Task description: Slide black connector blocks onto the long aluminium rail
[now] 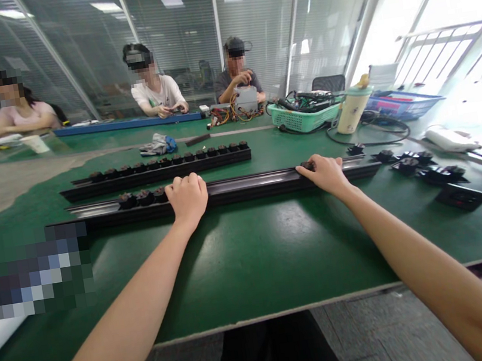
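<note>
I judge that the step in hand is setting a small black block into the silvery channel of the long rail, which lies crosswise before me on the green surface. My right grip is closed on that block, thumb and fingers pinching it at the channel, toward the rail's right end. My left grip has its fingers curled down over the rail, just beside the row of seated blocks; I cannot tell whether it clasps the rail, covers another block or merely rests there. The next move, as I read it, calls for sliding the pinched block leftward along the channel toward that row, with the rail braced so it doesn't skid. Behind it, a second rail carries a long line of similar blocks, and loose blocks lie past the right end, near a dark flat plate. As for brands and labels, I can read none: the pale tumbler bears small marks too faint to make out, and the rails show no lettering I can discern.
</note>
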A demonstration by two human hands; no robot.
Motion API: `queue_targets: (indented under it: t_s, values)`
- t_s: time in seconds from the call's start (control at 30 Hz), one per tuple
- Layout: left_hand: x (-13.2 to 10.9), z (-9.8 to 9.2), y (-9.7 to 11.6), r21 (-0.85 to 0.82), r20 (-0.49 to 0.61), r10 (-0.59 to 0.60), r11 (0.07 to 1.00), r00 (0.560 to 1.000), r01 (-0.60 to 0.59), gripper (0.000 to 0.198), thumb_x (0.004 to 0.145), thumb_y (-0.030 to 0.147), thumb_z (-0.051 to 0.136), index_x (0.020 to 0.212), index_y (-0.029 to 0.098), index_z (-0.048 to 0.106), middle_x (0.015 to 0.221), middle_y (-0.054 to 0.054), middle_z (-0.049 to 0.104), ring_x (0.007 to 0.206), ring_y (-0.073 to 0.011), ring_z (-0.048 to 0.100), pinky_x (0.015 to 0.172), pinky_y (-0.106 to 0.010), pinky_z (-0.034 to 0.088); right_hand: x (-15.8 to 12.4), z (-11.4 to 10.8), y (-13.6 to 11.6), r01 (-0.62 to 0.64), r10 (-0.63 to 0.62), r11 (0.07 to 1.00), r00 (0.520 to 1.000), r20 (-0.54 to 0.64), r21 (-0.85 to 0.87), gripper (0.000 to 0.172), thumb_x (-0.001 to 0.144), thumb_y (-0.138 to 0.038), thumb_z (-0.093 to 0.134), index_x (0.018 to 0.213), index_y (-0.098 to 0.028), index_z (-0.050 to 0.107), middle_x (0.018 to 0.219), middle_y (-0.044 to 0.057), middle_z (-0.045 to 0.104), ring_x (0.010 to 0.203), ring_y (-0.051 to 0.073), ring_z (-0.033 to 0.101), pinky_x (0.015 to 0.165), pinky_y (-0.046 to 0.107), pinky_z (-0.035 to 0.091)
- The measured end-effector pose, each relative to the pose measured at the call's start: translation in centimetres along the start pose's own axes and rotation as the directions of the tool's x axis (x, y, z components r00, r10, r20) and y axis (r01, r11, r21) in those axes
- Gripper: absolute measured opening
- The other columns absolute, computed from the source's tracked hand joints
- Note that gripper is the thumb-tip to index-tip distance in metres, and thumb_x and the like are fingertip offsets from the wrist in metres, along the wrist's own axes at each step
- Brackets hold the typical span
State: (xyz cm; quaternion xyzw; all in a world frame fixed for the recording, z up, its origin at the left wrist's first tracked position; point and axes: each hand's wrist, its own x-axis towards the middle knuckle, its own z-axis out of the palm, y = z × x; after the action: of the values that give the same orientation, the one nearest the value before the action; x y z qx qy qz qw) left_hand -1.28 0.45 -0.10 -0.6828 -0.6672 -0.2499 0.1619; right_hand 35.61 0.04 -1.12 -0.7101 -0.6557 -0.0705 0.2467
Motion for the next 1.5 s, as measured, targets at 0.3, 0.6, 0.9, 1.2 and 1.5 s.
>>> queue_targets:
  t_s: [0.3,0.6,0.9,1.2,1.5]
  values:
    - [0.04,0.14,-0.11,0.006,-0.006,0.005,1.000,1.000,-0.005,0.046,0.103,0.033,0.024,0.104,0.018,0.068,0.106,-0.019,0.074,0.109,-0.0349,0.057,0.092,-0.049,0.036,0.09,0.05,0.20,0.000,0.000,1.000,1.000,0.006,-0.026,0.042,0.097,-0.057,0.044,0.085,-0.020,0.059,0.095,0.011,0.072,0.093,0.030,0.063,0.093,0.045,0.032]
    - [0.07,0.18,-0.14,0.025,-0.028,0.024,0.999,0.999,-0.023,0.044,0.103,0.031,0.025,0.101,0.018,0.067,0.105,-0.017,0.075,0.107,-0.0346,0.059,0.088,-0.048,0.036,0.14,-0.03,0.35,-0.020,0.021,0.999,1.000,0.009,-0.040,0.040,0.095,-0.056,0.045,0.088,-0.019,0.061,0.092,0.012,0.072,0.092,0.031,0.064,0.092,0.045,0.032]
    - [0.08,0.21,-0.18,0.010,-0.020,0.020,1.000,1.000,-0.019,0.044,0.103,0.032,0.025,0.101,0.018,0.067,0.106,-0.018,0.075,0.107,-0.0348,0.058,0.089,-0.048,0.035,0.19,-0.01,0.56,-0.070,0.070,0.996,0.998,-0.001,-0.051,0.037,0.093,-0.052,0.048,0.088,-0.018,0.061,0.094,0.012,0.072,0.092,0.030,0.063,0.092,0.044,0.031]
    - [0.14,0.25,-0.21,-0.022,-0.013,0.016,1.000,1.000,-0.016,0.043,0.102,0.032,0.027,0.103,0.017,0.068,0.105,-0.018,0.074,0.107,-0.0358,0.057,0.090,-0.048,0.034,0.06,-0.26,0.13,-0.099,0.101,0.993,0.995,0.017,-0.065,0.031,0.093,-0.048,0.049,0.091,-0.019,0.061,0.096,0.013,0.073,0.095,0.031,0.065,0.092,0.042,0.033]
    - [0.21,0.41,-0.33,0.010,-0.027,0.017,1.000,0.999,-0.017,0.045,0.102,0.033,0.024,0.100,0.018,0.067,0.104,-0.018,0.075,0.107,-0.0349,0.058,0.088,-0.047,0.035,-0.07,-0.56,-0.14,-0.093,0.096,0.991,0.995,0.036,-0.093,0.031,0.094,-0.047,0.049,0.095,-0.018,0.061,0.096,0.013,0.073,0.097,0.032,0.065,0.091,0.042,0.034]
